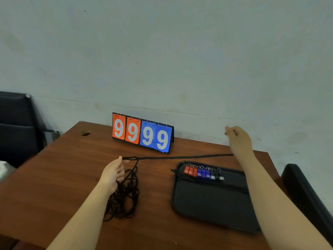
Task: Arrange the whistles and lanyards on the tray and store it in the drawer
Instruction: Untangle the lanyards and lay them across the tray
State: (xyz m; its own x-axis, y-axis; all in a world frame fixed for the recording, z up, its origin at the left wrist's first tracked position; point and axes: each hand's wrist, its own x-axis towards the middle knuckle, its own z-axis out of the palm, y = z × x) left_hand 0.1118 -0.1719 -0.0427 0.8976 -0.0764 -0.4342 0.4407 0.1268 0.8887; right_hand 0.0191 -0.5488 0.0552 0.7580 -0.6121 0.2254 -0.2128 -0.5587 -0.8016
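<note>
Black cord is the business here: you have one black cord lanyard (180, 157) stretched taut and level above the brown wooden table (72, 168), most likely to draw it clear of the tangled heap of black cord lanyards (124, 197) lying under your left wrist. Your left hand (114, 175) pinches its looped end between thumb and fingers, anchoring that end over the heap. The far end runs behind your right wrist. Your right hand (237, 139) is raised near the wall with its fingers drawn together, but I cannot tell whether they grip the cord, since the forearm hides it.

Well right of the heap sits the flat black rounded tray (207, 204). The row of small red, blue and black plastic whistles (203, 173) lines its far edge, rings pointing away, which leaves the broad near part bare for lanyards. Behind stands the orange and blue flip scoreboard (143, 133), showing nines. No drawer is in view.
</note>
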